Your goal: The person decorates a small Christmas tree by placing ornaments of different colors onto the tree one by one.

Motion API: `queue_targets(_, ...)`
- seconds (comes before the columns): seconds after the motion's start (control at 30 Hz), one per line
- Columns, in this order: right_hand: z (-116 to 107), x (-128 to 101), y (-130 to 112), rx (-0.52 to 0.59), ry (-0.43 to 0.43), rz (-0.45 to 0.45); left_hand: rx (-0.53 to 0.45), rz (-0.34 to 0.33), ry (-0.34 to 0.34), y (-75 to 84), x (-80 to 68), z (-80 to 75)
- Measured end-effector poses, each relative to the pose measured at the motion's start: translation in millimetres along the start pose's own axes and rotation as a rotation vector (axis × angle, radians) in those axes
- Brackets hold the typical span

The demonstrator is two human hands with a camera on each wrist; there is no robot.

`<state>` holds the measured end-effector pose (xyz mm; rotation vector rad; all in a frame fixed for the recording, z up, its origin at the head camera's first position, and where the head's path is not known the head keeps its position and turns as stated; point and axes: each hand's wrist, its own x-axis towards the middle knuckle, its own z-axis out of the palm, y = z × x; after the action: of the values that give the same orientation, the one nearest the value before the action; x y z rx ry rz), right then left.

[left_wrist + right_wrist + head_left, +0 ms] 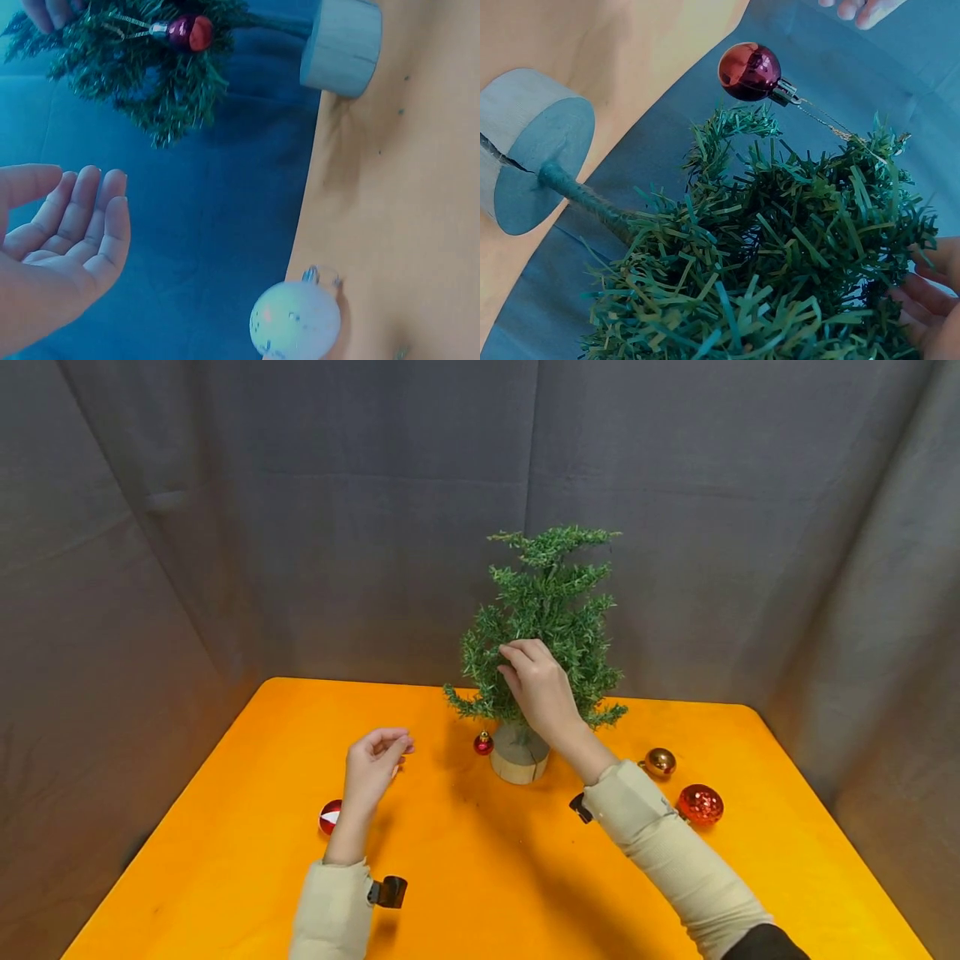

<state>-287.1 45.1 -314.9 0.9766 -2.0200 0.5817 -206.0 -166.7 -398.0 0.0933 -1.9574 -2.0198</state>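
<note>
A small green artificial Christmas tree [551, 602] stands upright on a round wooden base [519, 760]. From a branch on its left side a small shiny red bauble [483, 743] hangs by a thin gold string, seen close up in the right wrist view. My right hand [542, 689] is at the tree's front, fingers bent loosely beside the branches, thumb and forefinger apart; foliage partly hides its fingers in the right wrist view. Left of the tree, my left hand [372, 768] hovers above the table with relaxed, slightly curved fingers and nothing in it.
A red-and-white bauble [330, 817] lies by my left wrist, and a whitish bauble [295, 321] shows in the left wrist view. To the right are a gold bauble [661, 763] and a larger red one [701, 806]. Grey curtains [360, 527] surround the orange table [465, 885].
</note>
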Motion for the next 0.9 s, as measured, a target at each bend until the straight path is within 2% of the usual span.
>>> queue_targets(0.3,1,0,0,-0.024,-0.023,0.004,-0.047,0.011,0.059,-6.1,-4.2,-25.8)
queue_targets(0.4,0,0,1,-0.027,-0.030,0.005,-0.120,0.069,0.009,-31.5,3.9,-41.6)
queue_targets(0.5,0,0,1,-0.025,-0.035,0.006,-0.149,0.091,-0.040,-74.3,19.6,-63.0)
queue_targets(0.53,0,0,1,-0.024,-0.037,0.007,-0.140,0.084,-0.031,-88.4,25.1,-69.0)
queue_targets(0.6,0,0,2,-0.024,-0.042,0.007,-0.130,0.039,0.011,-107.1,31.4,-78.6)
queue_targets(0.67,0,0,1,-0.024,-0.045,0.007,-0.136,0.015,0.050,-120.3,35.0,-86.3)
queue_targets(0.8,0,-1,2,-0.029,-0.052,0.010,-0.217,-0.002,0.087,-126.1,33.2,-99.6)
queue_targets(0.83,0,-1,2,-0.029,-0.053,0.011,-0.255,0.001,0.063,-116.3,26.9,-101.1)
queue_targets(0.9,0,-1,2,-0.027,-0.054,0.012,-0.267,-0.016,0.067,-116.5,25.1,-108.1)
